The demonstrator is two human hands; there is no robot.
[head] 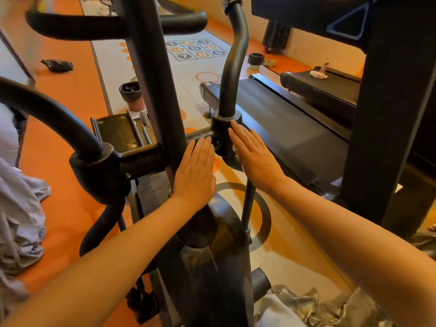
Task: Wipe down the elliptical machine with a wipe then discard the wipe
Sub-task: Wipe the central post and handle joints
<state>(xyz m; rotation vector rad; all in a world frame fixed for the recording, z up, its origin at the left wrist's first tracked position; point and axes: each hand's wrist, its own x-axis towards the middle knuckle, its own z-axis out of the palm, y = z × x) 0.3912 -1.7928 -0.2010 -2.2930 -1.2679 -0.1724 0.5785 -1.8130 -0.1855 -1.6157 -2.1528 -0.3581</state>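
Two hands reach to the elliptical machine (151, 90). Left hand (195, 171) lies flat on the middle post, fingers straight. Right hand (252, 152) lies flat on the black joint (224, 131), with a bit of white wipe (235, 148) peeking under it. Wiping looks under way. Next, rub along the bars. A treadmill (295, 128) sits just beside, so room is tight there.

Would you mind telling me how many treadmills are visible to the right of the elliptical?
2: one treadmill lies directly right of the elliptical, by the right hand; a second treadmill sits beyond it, with a crumpled item on its belt. More may be hidden behind the dark frame.
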